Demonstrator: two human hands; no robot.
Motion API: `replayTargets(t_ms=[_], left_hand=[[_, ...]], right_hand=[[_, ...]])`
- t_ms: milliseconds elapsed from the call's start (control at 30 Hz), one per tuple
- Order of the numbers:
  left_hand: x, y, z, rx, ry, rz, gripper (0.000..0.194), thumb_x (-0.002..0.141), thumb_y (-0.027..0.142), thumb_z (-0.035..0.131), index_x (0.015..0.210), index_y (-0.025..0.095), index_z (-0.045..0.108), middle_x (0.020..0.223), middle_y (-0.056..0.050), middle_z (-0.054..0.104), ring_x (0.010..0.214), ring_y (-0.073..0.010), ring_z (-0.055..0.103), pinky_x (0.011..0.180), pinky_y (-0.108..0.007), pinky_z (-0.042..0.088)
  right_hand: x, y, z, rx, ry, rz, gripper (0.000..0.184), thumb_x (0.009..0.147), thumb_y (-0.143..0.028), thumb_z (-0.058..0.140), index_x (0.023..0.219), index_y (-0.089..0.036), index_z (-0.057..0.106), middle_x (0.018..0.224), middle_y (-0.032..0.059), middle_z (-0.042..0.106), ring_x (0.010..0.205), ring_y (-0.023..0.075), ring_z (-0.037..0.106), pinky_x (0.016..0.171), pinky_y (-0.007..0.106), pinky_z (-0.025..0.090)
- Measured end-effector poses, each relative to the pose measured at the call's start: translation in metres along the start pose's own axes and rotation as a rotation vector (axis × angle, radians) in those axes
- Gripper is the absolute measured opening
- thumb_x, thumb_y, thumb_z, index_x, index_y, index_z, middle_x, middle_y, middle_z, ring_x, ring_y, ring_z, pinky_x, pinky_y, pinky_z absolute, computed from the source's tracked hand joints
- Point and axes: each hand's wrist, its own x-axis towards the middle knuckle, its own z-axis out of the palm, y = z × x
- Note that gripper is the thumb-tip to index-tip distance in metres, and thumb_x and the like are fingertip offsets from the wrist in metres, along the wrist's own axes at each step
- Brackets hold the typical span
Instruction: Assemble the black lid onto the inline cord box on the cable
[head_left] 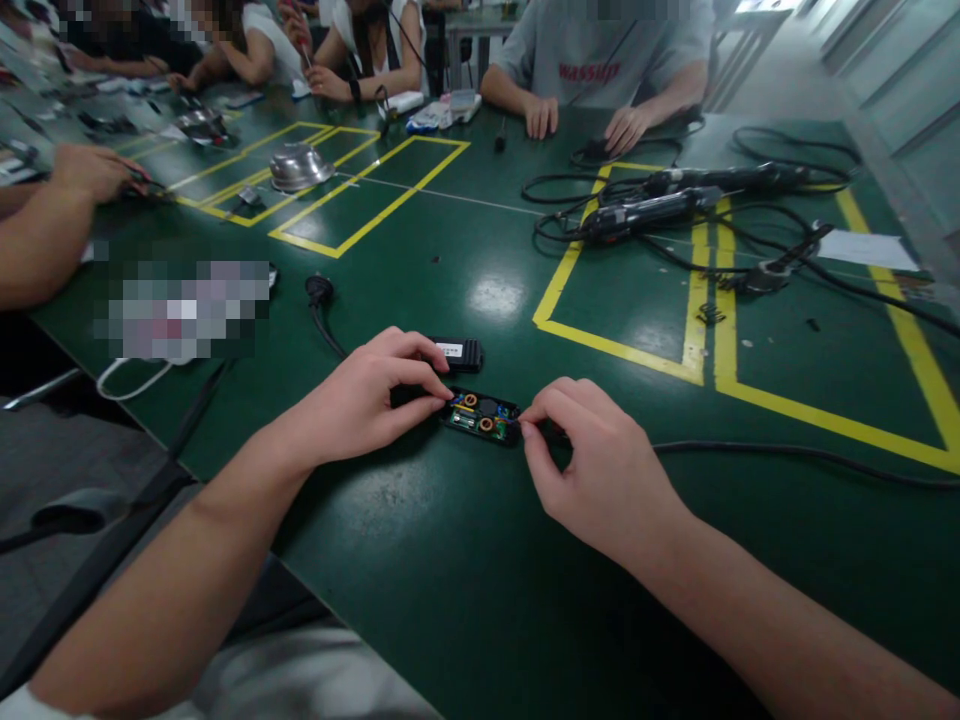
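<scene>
A small black casing with a green circuit board (482, 417) in it lies open on the table, showing ring-shaped coils and coloured wires. My left hand (375, 392) pinches its left end between thumb and fingers. At the right end, the thumb and forefinger of my right hand (592, 455) are pressed together by the wires; what exactly they grip is too small to make out. Just behind the casing is its black ribbed cover (469, 355) with a white label, close to my left fingertips. A black cable (780, 452) runs rightward from behind my right hand.
Black electric screwdrivers (649, 215) with looped cords lie at the back right. A black plug (319, 290) sits left of centre, and a metal bowl (300, 168) farther back. Yellow tape (622, 350) marks the green table. Co-workers' hands (628, 128) rest across from me.
</scene>
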Motion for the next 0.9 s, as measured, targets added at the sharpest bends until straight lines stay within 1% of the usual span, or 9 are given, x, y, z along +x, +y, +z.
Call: replayTargets(t_ms=[67,200,267,367,433,533,667,767,900], left_hand=[[0.001,0.004,0.003,0.055,0.061,-0.036,0.017,0.103,0.031,0.069,0.103,0.024,0.084,0.135,-0.010,0.074,0.121,-0.0294,0.068,0.113,-0.049,0.055],[0.006,-0.002,0.014,0.119,0.168,-0.190,0.029,0.106,0.031,0.063,0.127,0.024,0.081,0.153,-0.012,0.069,0.140,-0.0336,0.062,0.125,-0.057,0.047],[0.010,-0.009,0.018,0.100,0.151,-0.259,0.032,0.104,0.030,0.065,0.133,0.024,0.080,0.150,-0.011,0.073,0.140,-0.0334,0.064,0.124,-0.056,0.047],[0.013,-0.016,0.019,0.063,0.142,-0.289,0.032,0.101,0.031,0.071,0.131,0.024,0.081,0.134,-0.009,0.082,0.125,-0.0312,0.071,0.115,-0.052,0.054],[0.011,-0.014,0.016,0.037,0.178,-0.275,0.033,0.101,0.033,0.073,0.132,0.023,0.080,0.132,-0.009,0.082,0.117,-0.0297,0.072,0.104,-0.047,0.057],[0.006,-0.004,0.011,-0.046,0.166,-0.176,0.041,0.102,0.041,0.075,0.140,0.025,0.077,0.134,-0.010,0.081,0.116,-0.0288,0.071,0.093,-0.040,0.059],[0.003,0.006,0.008,-0.145,0.007,-0.017,0.035,0.100,0.037,0.080,0.134,0.027,0.080,0.128,-0.009,0.083,0.120,-0.0278,0.071,0.107,-0.043,0.057],[0.003,0.006,0.009,-0.157,-0.041,-0.005,0.032,0.099,0.033,0.081,0.131,0.027,0.082,0.127,-0.009,0.083,0.120,-0.0272,0.071,0.108,-0.044,0.057],[0.004,0.002,0.009,-0.162,-0.055,-0.011,0.033,0.099,0.034,0.082,0.131,0.028,0.082,0.125,-0.009,0.083,0.119,-0.0275,0.072,0.107,-0.044,0.058]], right_hand=[[-0.001,0.000,0.000,-0.009,-0.019,0.005,0.019,0.100,-0.014,0.053,0.087,-0.026,0.057,0.086,0.0071,0.068,0.081,0.0237,0.062,0.068,0.038,0.053],[-0.001,0.000,0.000,-0.003,-0.016,-0.012,0.019,0.101,-0.012,0.052,0.087,-0.025,0.056,0.088,0.0073,0.068,0.082,0.0234,0.062,0.070,0.038,0.053],[0.000,0.001,0.001,0.002,-0.001,-0.027,0.020,0.101,-0.012,0.052,0.086,-0.025,0.056,0.087,0.0072,0.068,0.081,0.0232,0.063,0.070,0.038,0.053],[0.000,0.003,0.001,0.021,0.006,-0.026,0.016,0.101,-0.014,0.052,0.089,-0.024,0.057,0.085,0.0069,0.068,0.079,0.0231,0.063,0.068,0.037,0.052],[-0.001,0.003,0.002,0.043,0.014,0.010,0.009,0.098,-0.016,0.054,0.100,-0.023,0.060,0.089,0.0073,0.070,0.079,0.0235,0.064,0.069,0.038,0.052],[-0.003,0.003,0.001,0.082,0.033,0.065,0.034,0.090,-0.020,0.059,0.123,-0.022,0.058,0.100,0.0085,0.072,0.082,0.0247,0.066,0.073,0.041,0.055],[-0.004,0.002,0.000,0.071,-0.027,0.045,0.050,0.086,-0.025,0.061,0.135,-0.021,0.056,0.110,0.0111,0.073,0.091,0.0286,0.069,0.080,0.045,0.058],[-0.002,0.001,0.000,0.049,-0.061,0.029,0.046,0.092,-0.029,0.063,0.136,-0.019,0.060,0.113,0.0140,0.075,0.097,0.0314,0.071,0.082,0.048,0.058],[0.000,0.002,0.002,0.021,-0.071,0.018,0.026,0.099,-0.032,0.068,0.122,-0.020,0.070,0.114,0.0140,0.078,0.099,0.0320,0.071,0.084,0.048,0.057]])
